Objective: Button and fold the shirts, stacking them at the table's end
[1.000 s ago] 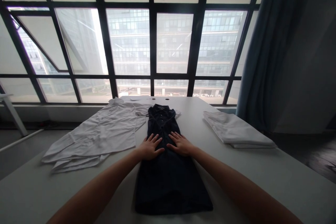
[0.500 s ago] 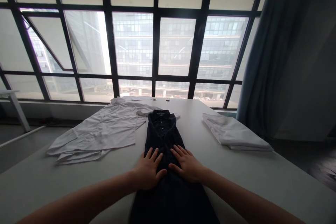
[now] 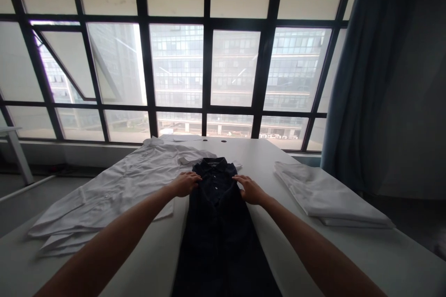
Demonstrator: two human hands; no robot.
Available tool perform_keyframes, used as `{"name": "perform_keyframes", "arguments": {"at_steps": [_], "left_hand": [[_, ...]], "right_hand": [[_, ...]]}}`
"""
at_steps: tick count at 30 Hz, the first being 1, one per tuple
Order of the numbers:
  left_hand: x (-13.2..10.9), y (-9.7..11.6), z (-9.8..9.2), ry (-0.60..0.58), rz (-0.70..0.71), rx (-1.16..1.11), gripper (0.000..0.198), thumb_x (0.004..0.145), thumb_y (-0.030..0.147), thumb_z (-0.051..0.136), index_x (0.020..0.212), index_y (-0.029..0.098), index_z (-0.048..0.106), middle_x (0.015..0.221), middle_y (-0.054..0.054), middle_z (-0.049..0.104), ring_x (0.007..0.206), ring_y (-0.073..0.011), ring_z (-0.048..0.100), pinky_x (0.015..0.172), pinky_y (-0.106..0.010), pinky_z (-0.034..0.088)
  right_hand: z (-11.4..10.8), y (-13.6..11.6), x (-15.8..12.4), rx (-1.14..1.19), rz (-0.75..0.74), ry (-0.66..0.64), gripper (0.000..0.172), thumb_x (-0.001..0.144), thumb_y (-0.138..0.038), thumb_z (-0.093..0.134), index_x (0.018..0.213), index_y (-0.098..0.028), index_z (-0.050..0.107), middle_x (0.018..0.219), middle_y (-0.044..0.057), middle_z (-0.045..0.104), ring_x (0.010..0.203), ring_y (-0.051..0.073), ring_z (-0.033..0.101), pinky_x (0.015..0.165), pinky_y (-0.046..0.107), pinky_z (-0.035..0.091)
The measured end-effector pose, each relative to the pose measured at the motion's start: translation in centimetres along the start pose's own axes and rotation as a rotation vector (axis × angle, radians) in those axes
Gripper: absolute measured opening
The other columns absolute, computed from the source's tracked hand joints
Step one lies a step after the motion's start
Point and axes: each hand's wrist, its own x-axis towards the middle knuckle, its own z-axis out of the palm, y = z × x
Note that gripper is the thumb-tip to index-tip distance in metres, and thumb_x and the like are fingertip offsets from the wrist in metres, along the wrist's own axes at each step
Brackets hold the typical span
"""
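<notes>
A dark navy button-front shirt [image 3: 218, 209] lies flat and face up on a white table [image 3: 348, 253], with its collar [image 3: 213, 164] at the far end. Its lower part runs out of view at the bottom. My left hand [image 3: 186, 184] rests at the shirt's shoulder edge on the left side. My right hand [image 3: 250, 190] sits at the opposite shoulder edge. Whether either hand pinches the fabric is hard to see. A crumpled white shirt [image 3: 114, 195] lies spread to the left, partly under my left forearm.
A folded white garment [image 3: 329, 199] lies on the table's right side. Beyond the far table edge stands a large dark-framed window [image 3: 177, 65]. A blue-grey curtain [image 3: 358, 79] hangs at the right. A white table leg [image 3: 19, 160] stands at the far left.
Both hands have slid up the dark shirt, from its middle to its shoulders, and moved apart. The view has tilted upward, so the shirt's hem has left the frame.
</notes>
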Motion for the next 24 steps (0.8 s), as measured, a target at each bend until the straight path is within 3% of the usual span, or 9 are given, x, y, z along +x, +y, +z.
{"name": "perform_keyframes", "arguments": {"at_steps": [3,6,9,13,19,21,24], "left_hand": [[1.5,-2.2,0.7,-0.025,0.079,-0.041,0.028,0.091,0.022,0.049,0.109,0.025,0.070,0.121,-0.004,0.068,0.120,-0.0226,0.056,0.112,-0.040,0.034],[2.6,-3.4,1.4,-0.020,0.105,-0.100,0.022,0.092,0.023,0.049,0.093,0.023,0.071,0.106,-0.003,0.071,0.108,-0.0201,0.061,0.114,-0.041,0.029],[3.4,-4.1,1.9,-0.031,0.070,-0.131,0.018,0.091,0.026,0.052,0.087,0.022,0.069,0.092,-0.001,0.072,0.096,-0.0182,0.063,0.116,-0.044,0.024],[4.3,-4.4,2.2,-0.058,0.081,-0.104,0.011,0.086,0.027,0.059,0.085,0.023,0.069,0.082,0.001,0.072,0.087,-0.0167,0.063,0.111,-0.041,0.030],[5.1,-2.4,1.8,-0.109,0.064,0.065,0.007,0.080,0.025,0.066,0.085,0.023,0.070,0.094,-0.003,0.071,0.103,-0.0223,0.060,0.108,-0.042,0.033],[4.8,-0.9,1.9,-0.051,-0.020,0.144,0.015,0.080,0.023,0.065,0.094,0.021,0.071,0.110,-0.008,0.068,0.112,-0.0275,0.057,0.107,-0.045,0.035],[3.4,1.6,3.0,0.070,-0.146,0.149,0.032,0.088,0.023,0.053,0.116,0.016,0.067,0.134,-0.016,0.058,0.127,-0.0316,0.050,0.109,-0.046,0.035]], "right_hand": [[0.6,2.2,3.0,0.005,-0.030,-0.021,0.042,0.082,-0.003,0.056,0.118,-0.021,0.070,0.140,0.007,0.051,0.131,0.029,0.043,0.110,0.045,0.037],[0.9,3.0,4.9,0.043,-0.141,-0.013,0.028,0.084,-0.004,0.054,0.091,-0.020,0.076,0.123,0.006,0.063,0.120,0.026,0.052,0.104,0.039,0.041],[0.7,2.9,5.9,0.041,-0.166,-0.021,0.028,0.084,-0.003,0.052,0.088,-0.018,0.076,0.099,0.006,0.068,0.098,0.022,0.062,0.091,0.030,0.046],[0.1,2.3,6.8,-0.067,-0.095,-0.119,0.022,0.083,-0.008,0.057,0.088,-0.019,0.076,0.087,0.004,0.068,0.083,0.020,0.063,0.078,0.025,0.046],[0.1,0.8,8.3,-0.251,-0.079,-0.260,0.028,0.070,-0.009,0.070,0.096,-0.020,0.074,0.096,0.005,0.067,0.101,0.026,0.058,0.099,0.034,0.037],[0.3,0.1,8.1,-0.274,-0.059,-0.218,0.033,0.068,-0.007,0.069,0.098,-0.020,0.074,0.104,0.007,0.066,0.107,0.027,0.055,0.102,0.037,0.035],[0.9,-1.3,6.3,-0.268,-0.022,-0.041,0.038,0.072,-0.003,0.061,0.105,-0.018,0.073,0.112,0.009,0.063,0.110,0.027,0.053,0.107,0.039,0.031]]}}
